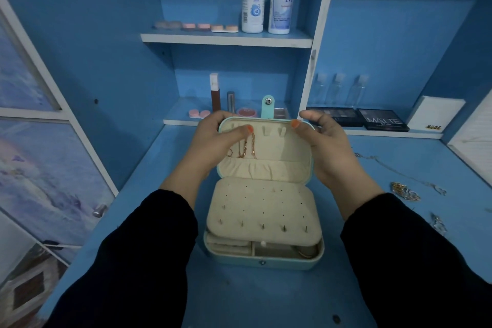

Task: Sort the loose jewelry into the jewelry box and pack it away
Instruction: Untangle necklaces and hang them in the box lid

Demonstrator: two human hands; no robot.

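A light teal jewelry box (266,263) stands open on the blue desk, its cream lid (282,149) upright. A gold chain (249,148) hangs from a hook inside the lid. My left hand (213,141) grips the lid's left edge, its thumb pressing the chain's top. My right hand (324,146) holds the lid's right edge, thumb on the inner top. A cream earring panel (263,210) with several studs covers the base. Loose jewelry lies right of the box: a gold and silver heap (406,190), a thin silver chain (399,172) and a silver piece (439,224).
Behind the box a low shelf holds lipsticks (215,93), lens cases and a compact. Eyeshadow palettes (382,120) and small clear bottles (336,89) sit at the right back. Two solution bottles (267,0) stand on the upper shelf. A cabinet door with a knob (99,211) is on the left.
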